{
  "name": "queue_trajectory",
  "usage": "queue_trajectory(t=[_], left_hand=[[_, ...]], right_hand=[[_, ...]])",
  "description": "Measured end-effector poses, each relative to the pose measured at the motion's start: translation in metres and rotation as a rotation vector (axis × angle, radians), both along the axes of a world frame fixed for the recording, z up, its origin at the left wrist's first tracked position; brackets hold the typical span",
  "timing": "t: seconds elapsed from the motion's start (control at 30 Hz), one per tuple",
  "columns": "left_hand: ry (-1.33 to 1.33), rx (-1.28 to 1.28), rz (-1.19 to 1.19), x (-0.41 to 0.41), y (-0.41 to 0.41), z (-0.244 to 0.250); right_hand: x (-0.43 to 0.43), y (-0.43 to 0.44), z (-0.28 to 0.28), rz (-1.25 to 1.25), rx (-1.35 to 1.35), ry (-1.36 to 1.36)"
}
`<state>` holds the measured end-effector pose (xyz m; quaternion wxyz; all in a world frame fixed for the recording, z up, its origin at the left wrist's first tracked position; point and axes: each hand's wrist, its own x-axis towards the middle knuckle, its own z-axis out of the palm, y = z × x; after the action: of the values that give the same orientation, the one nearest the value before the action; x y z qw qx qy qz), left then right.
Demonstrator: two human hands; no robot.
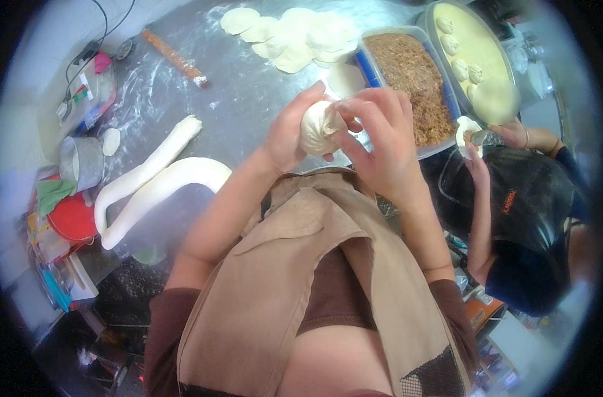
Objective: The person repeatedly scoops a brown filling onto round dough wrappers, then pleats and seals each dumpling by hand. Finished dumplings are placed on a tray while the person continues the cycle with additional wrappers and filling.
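A pleated dough bun [317, 130] rests in my left hand [287, 133], whose fingers and thumb curve around its side. With thumb and fingertips my right hand [383, 136] pinches the gathered top of the same bun. Its filling, if any, is hidden inside the dough. Just beyond my hands, a single round wrapper [345, 82] lies on the floured metal table [232, 101]. A plastic tub of brown minced filling [405, 69] stands close by on the right. Farther back, several thin dough rounds [301, 37] overlap in a pile.
A rolling pin [175, 57] and long dough ropes [147, 173] lie at left, near a metal cup [83, 163] and a red container [73, 217]. An oval tray [468, 44] holds several shaped buns. At right a co-worker's hands [475, 159] hold an open, filled wrapper.
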<state>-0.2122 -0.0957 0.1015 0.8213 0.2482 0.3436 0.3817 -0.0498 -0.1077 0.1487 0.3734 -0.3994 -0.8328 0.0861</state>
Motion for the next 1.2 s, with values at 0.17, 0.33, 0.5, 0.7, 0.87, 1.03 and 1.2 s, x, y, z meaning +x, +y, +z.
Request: queue_trajectory(t=[0.17, 0.33, 0.5, 0.7, 0.87, 1.03, 1.2], left_hand=[[-0.037, -0.058, -0.108, -0.001, 0.004, -0.014], [-0.072, -0.140, -0.210, -0.002, 0.008, -0.020], [0.056, -0.066, -0.349, -0.004, 0.014, -0.008], [0.207, 0.030, -0.520, -0.014, 0.021, -0.001], [0.130, -0.023, -0.450, -0.011, 0.020, -0.018], [-0.216, -0.217, -0.068, -0.010, 0.009, -0.048], [-0.295, -0.144, 0.239, 0.010, 0.006, -0.055]], right_hand=[[0.006, 0.002, -0.001, 0.146, 0.109, -0.178], [0.006, -0.002, 0.004, 0.109, 0.062, -0.196], [0.008, 0.007, 0.007, 0.273, 0.005, -0.283], [0.002, 0.008, 0.016, 0.352, -0.052, -0.355], [0.002, 0.017, 0.014, 0.433, -0.123, -0.433], [0.013, 0.017, 0.011, 0.188, -0.522, 0.116], [-0.007, -0.006, -0.029, -0.068, -0.455, 0.219]])
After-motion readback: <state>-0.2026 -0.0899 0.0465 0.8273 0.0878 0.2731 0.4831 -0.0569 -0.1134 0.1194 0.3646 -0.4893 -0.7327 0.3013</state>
